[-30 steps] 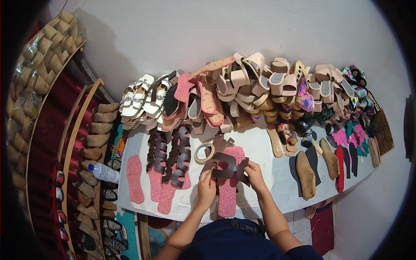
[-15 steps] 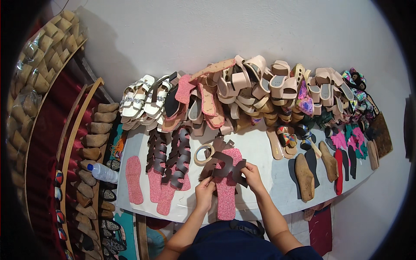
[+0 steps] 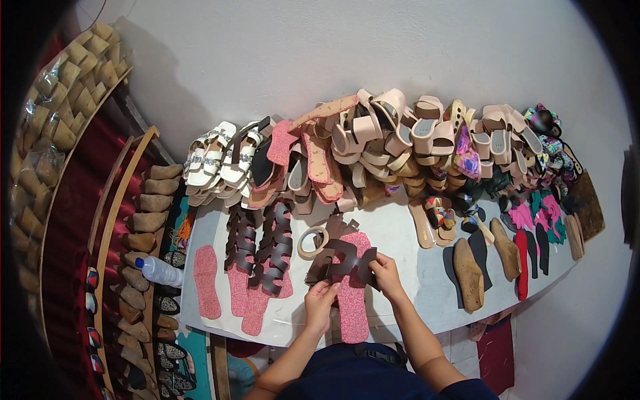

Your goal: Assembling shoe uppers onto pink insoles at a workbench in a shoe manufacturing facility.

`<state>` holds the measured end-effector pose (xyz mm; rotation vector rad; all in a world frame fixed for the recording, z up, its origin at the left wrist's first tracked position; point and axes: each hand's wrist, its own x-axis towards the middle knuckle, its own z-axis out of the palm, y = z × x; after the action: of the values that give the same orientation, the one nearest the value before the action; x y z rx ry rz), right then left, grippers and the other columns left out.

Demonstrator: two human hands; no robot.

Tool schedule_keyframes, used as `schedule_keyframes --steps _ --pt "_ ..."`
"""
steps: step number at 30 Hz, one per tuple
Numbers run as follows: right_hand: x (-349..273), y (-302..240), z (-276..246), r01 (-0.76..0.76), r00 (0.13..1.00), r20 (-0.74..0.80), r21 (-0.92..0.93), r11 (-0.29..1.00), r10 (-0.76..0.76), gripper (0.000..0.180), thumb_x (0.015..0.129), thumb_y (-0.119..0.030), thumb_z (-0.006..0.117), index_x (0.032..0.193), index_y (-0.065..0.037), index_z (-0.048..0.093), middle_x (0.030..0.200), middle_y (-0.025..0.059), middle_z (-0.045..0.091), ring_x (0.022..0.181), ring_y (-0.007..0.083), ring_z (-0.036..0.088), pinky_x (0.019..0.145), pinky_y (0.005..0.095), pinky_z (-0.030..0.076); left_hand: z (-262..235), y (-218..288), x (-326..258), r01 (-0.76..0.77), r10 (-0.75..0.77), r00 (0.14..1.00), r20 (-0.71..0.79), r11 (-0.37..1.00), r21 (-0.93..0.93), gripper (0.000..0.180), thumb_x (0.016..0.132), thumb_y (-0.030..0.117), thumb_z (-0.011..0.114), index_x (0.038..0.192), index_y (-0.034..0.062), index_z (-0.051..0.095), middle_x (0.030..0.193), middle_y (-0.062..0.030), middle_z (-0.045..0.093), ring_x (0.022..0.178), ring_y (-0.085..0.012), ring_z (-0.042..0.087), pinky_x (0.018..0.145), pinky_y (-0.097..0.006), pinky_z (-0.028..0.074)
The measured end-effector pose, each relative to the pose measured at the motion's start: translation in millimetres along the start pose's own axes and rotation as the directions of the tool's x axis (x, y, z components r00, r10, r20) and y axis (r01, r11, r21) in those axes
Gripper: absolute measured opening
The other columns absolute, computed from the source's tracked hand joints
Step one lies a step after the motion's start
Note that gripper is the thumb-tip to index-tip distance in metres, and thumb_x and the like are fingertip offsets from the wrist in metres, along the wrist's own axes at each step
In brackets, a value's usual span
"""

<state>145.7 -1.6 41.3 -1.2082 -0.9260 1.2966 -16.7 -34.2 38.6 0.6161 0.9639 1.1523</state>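
A dark brown cut-out strap piece point(image 3: 345, 259) lies across a pink patterned insole point(image 3: 353, 313) at the table's front edge. My left hand point(image 3: 321, 303) pinches the strap's left end, beside the insole. On the other side my right hand point(image 3: 385, 273) grips the right end between thumb and fingers. More brown strap pieces point(image 3: 342, 227) lie just behind, partly covered. A roll of masking tape point(image 3: 313, 242) rests against them. Left of my hands, several pink insoles point(image 3: 254, 317) carry brown straps point(image 3: 272, 250) on top. One bare pink insole point(image 3: 207, 283) lies farther left.
Finished sandals point(image 3: 433, 127) are heaped along the back of the table. Wooden shoe lasts point(image 3: 469, 273) and dark sole pieces lie at the right. A water bottle point(image 3: 160, 272) stands by the left edge, next to a rack of lasts point(image 3: 148, 221).
The strap's right side has been drawn slightly left and down over the insole, with both hands still holding it. The view has shifted a little.
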Motion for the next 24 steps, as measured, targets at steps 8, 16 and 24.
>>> schedule_keyframes --steps 8,16,24 --pt "2.8 4.6 -2.9 0.017 1.0 0.02 0.03 0.999 -0.017 0.014 0.077 -0.007 0.045 0.081 0.0 0.056 0.066 -0.0027 0.05 0.058 0.005 0.043 0.053 0.0188 0.035 -7.3 2.7 9.4 -0.004 -0.003 0.994 0.105 0.998 0.067 0.012 0.081 0.005 0.051 0.091 -0.0012 0.054 0.086 -0.0052 0.059 0.076 -0.0091 0.055 0.068 -0.021 0.044" --pt "0.8 -8.0 -9.4 0.02 0.999 0.03 0.024 1.0 -0.021 0.013 0.075 -0.004 0.043 0.074 0.0 0.056 0.067 -0.0001 0.053 0.057 0.006 0.045 0.052 0.0192 0.037 -15.2 -6.1 15.9 -0.025 -0.05 0.968 0.246 0.956 0.293 0.014 0.084 0.008 0.048 0.094 0.0007 0.053 0.089 -0.0039 0.058 0.078 -0.0077 0.053 0.07 -0.022 0.042" --pt "1.6 -5.5 -22.0 -0.012 0.993 0.118 0.008 1.0 0.011 0.012 0.078 -0.007 0.045 0.08 -0.001 0.055 0.071 -0.0018 0.052 0.062 0.0053 0.045 0.055 0.0197 0.038 -25.9 23.3 22.6 0.14 -0.312 0.804 0.506 0.927 0.349 0.027 0.08 0.006 0.047 0.106 -0.0004 0.05 0.097 -0.0029 0.052 0.088 -0.009 0.048 0.078 -0.022 0.037"
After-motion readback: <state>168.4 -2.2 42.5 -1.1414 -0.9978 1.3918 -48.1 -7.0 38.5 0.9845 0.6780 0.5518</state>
